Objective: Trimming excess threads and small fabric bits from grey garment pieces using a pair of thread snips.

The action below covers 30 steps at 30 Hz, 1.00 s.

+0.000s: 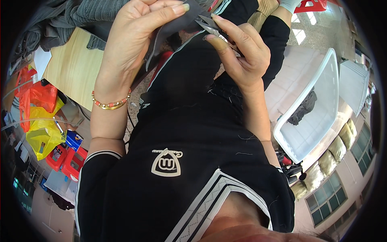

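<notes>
At the top of the head view, my left hand (137, 30) pinches a dark grey piece of fabric (176, 25) between thumb and fingers, and the cloth hangs down beside the wrist. My right hand (248, 52) is closed around a small pair of thread snips (210, 29). Their two pointed blades are slightly parted and point left at the fabric's edge. Whether the blades touch the cloth or a thread, I cannot tell. Both hands are held above my black trousers (189, 66), where loose threads lie.
Grey knitted garments (68, 18) are heaped at the upper left, by a light wooden tabletop (72, 60). Red and yellow plastic bags (42, 127) and red stools (72, 161) are on the left. A translucent plastic bin (312, 109) with dark cloth inside stands to the right.
</notes>
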Each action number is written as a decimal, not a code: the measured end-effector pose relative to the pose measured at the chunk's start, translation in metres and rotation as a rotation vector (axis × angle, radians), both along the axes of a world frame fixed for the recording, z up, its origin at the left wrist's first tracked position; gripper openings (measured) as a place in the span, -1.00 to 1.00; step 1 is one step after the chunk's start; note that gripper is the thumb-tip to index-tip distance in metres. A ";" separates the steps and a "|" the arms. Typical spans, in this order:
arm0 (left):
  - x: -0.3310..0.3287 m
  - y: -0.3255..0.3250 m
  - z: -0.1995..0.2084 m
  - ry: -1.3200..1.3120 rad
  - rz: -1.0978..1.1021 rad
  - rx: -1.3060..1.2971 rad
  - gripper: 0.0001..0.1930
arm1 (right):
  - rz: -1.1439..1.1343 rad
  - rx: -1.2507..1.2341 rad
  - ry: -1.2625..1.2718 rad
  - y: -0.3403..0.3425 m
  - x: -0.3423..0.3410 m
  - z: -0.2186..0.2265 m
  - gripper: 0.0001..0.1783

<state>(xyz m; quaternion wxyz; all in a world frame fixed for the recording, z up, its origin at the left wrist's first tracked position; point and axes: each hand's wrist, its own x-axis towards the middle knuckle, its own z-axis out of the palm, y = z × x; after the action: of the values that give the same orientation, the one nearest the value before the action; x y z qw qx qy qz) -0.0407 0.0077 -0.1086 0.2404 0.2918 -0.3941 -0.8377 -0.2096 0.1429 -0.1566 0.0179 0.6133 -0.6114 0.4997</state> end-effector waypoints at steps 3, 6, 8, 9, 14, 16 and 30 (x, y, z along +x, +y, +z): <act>0.000 0.000 0.000 -0.001 -0.003 0.005 -0.71 | 0.010 0.000 -0.007 0.000 0.000 0.001 -0.53; -0.018 -0.013 -0.051 0.507 -0.100 -0.052 -0.71 | 0.026 0.014 -0.022 0.000 0.002 0.005 -0.55; -0.018 -0.013 -0.050 0.989 -0.201 -0.116 -0.71 | 0.037 0.022 -0.041 0.000 0.001 0.002 -0.57; -0.009 -0.006 -0.019 0.482 -0.113 -0.059 -0.70 | 0.021 0.025 -0.036 0.002 -0.001 0.001 -0.57; -0.002 -0.006 -0.019 -0.010 -0.010 -0.027 -0.69 | 0.074 0.029 -0.177 -0.002 0.004 0.002 -0.61; -0.023 -0.017 -0.051 0.962 -0.215 -0.217 -0.65 | 0.090 0.057 -0.426 -0.005 0.007 0.004 -0.65; 0.046 -0.013 -0.009 -0.298 -0.116 -0.506 -0.63 | 0.295 0.398 -0.896 -0.047 -0.005 0.025 -0.82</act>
<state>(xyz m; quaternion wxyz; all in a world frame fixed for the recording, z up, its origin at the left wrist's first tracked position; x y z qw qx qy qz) 0.0049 -0.0056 -0.1172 0.1970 0.3192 -0.6373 -0.6731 -0.2144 0.0959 -0.1316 -0.4341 0.4101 -0.5492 0.5846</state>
